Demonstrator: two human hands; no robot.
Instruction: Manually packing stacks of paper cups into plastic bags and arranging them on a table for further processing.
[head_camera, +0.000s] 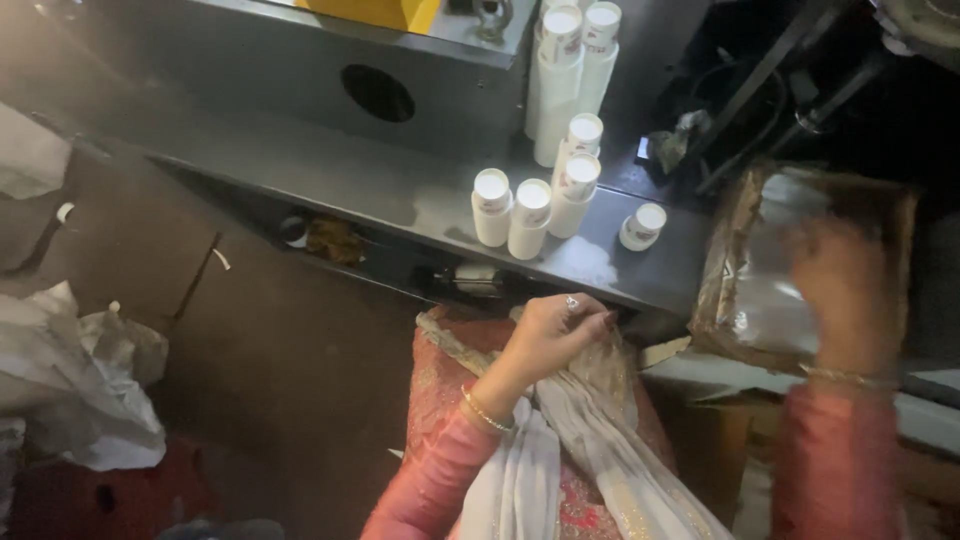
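Cups (530, 215) are standing in stacks on the ledge (400, 195) of a grey machine, mouths up, white, some stacks tall at the back near the machine wall, shorter ones nearer the ledge's front edge, one lone short cup (641, 227) sitting right of the group. Left hand (553, 335) is curling just below the ledge's front edge, fingers bent in, pinching pale cloth (590, 440) that is draping over the lap; a ring is showing on one finger, a bangle at the wrist. Right hand (843, 290) is blurring with motion to the right of the ledge, in front of a carton (740, 250) lined with clear plastic; how far it is opening, or whether it is gripping anything, cannot be told from the smear. Risks as judged from here: the short stacks are sitting close to the ledge's front edge, so a sleeve or a fast reach across could be knocking them off onto the floor below. The tall stacks at the back are leaning slightly and could be toppling into the rest. Loose cloth under the ledge could be snagging on the dark opening beneath it. Dim light and the fast right hand are making a misjudged grab likely. Crumpled plastic (80, 380) is lying far left of the ledge, out of the way.
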